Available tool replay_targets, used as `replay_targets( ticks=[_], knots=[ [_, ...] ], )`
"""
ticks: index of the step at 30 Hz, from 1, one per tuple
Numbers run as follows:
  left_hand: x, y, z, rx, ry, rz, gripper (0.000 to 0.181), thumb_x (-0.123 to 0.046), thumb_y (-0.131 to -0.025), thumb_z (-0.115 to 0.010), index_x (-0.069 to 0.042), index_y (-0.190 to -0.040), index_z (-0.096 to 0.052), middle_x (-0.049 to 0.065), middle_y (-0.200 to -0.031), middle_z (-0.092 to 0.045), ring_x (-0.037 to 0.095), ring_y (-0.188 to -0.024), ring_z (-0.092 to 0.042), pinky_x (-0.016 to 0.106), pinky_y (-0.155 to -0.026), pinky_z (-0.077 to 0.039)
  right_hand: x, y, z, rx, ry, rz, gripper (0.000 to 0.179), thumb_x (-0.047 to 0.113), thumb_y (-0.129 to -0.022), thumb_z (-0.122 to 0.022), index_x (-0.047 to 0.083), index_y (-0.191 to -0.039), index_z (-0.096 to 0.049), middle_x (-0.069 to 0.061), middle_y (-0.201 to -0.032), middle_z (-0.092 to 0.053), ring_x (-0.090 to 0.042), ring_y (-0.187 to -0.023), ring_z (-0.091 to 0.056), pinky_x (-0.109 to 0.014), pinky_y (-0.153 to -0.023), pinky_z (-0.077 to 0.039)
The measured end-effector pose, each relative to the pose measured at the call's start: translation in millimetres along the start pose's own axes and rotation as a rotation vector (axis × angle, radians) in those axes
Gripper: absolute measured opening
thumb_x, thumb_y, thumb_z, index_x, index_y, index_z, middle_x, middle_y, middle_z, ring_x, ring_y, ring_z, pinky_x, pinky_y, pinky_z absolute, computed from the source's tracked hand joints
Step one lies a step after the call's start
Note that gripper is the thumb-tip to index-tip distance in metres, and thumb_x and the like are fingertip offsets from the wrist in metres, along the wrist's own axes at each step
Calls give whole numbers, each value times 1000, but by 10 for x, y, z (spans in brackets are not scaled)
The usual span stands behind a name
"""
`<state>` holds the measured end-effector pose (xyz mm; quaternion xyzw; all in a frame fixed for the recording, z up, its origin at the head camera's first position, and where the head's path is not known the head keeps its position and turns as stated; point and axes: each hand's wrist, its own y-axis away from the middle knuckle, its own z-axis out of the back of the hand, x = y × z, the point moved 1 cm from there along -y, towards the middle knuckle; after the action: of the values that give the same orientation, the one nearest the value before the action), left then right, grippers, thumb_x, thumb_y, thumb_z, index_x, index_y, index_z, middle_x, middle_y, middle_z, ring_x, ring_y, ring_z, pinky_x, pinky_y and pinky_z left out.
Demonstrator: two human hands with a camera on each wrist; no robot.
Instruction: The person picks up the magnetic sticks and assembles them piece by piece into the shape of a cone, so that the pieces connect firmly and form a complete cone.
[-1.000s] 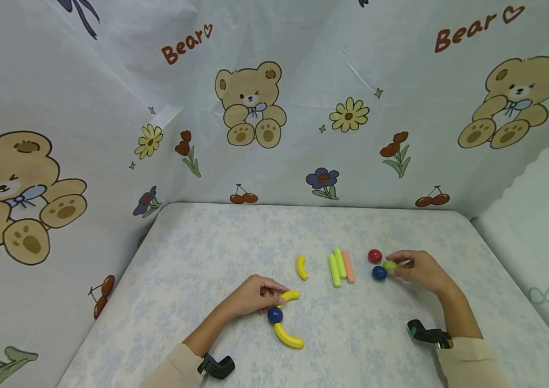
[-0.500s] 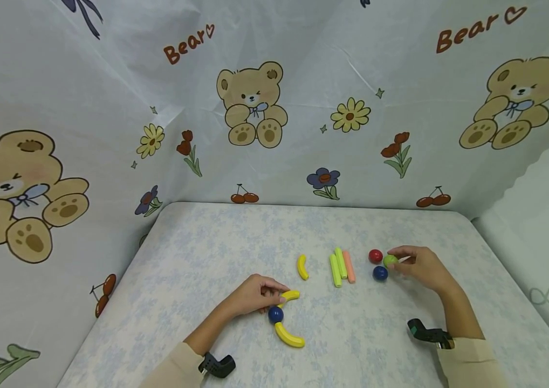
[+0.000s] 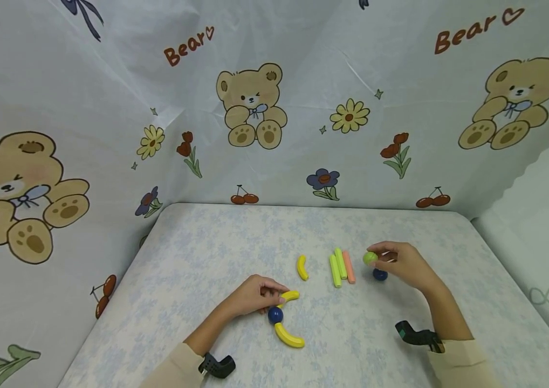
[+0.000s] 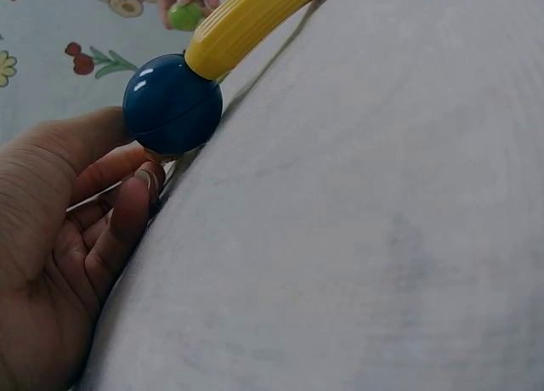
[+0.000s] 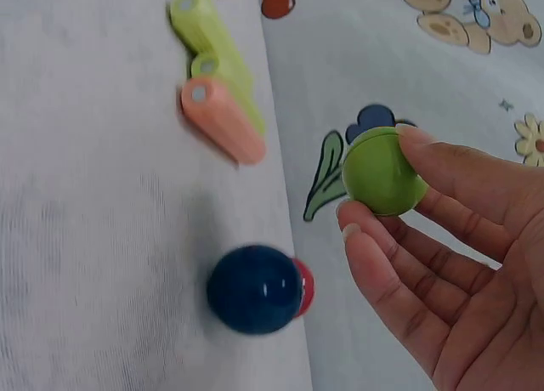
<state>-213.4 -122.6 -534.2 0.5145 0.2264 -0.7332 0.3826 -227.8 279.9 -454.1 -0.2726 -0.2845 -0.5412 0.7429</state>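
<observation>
My left hand pinches a yellow curved rod on the table. That rod meets a dark blue ball, and a second yellow curved rod joins the ball's near side. In the left wrist view the fingers lie right behind the blue ball. My right hand holds a light green ball between thumb and fingertips, raised above the table. Below it lies another dark blue ball, with a red ball partly hidden behind it; the head view does not show the red one.
Between the hands lie two light green straight rods and a salmon-pink rod, side by side with silvery ends. A loose yellow curved rod lies to their left. A bear-print curtain hangs behind the table.
My right hand has lifted the green ball from beside the red and blue balls and carried it left, over the red ball's place. The left hand has stayed put.
</observation>
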Motion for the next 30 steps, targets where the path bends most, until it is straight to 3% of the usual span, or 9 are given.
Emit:
replay_targets(
  ticks=[7,14,22,30],
  knots=[
    [-5,-10,7,7,4,-25,27,-24,-95,-75,-14,-120,-76,1,-66,-67,11,-49,-55,26,-47,-51,185,-26,-181,60,-60,44,30,8,-92,-76,1,-121,-71,-12,-116,-71,-25,-94,-67,-26,-75,-57],
    [24,-6,5,9,0,-22,27,-24,-95,-75,-16,-120,-76,2,-67,-68,11,-49,-56,26,-47,-51,334,-62,-410,189,-225,36,40,11,-90,-79,-4,-125,-67,-20,-126,-66,-29,-96,-69,-34,-77,-60],
    [33,-6,0,7,-8,-31,26,-23,-96,-74,-17,-121,-76,2,-67,-68,12,-50,-56,28,-48,-52,453,-54,-611,225,-198,62,30,9,-89,-78,1,-118,-72,-11,-112,-71,-23,-91,-70,-26,-74,-59],
    [28,-4,5,10,-8,-30,26,-24,-95,-75,-19,-120,-76,2,-68,-68,12,-50,-56,28,-48,-52,542,-50,-786,296,-218,104,30,11,-89,-79,2,-117,-73,-10,-114,-72,-24,-90,-70,-25,-77,-58]
  ],
)
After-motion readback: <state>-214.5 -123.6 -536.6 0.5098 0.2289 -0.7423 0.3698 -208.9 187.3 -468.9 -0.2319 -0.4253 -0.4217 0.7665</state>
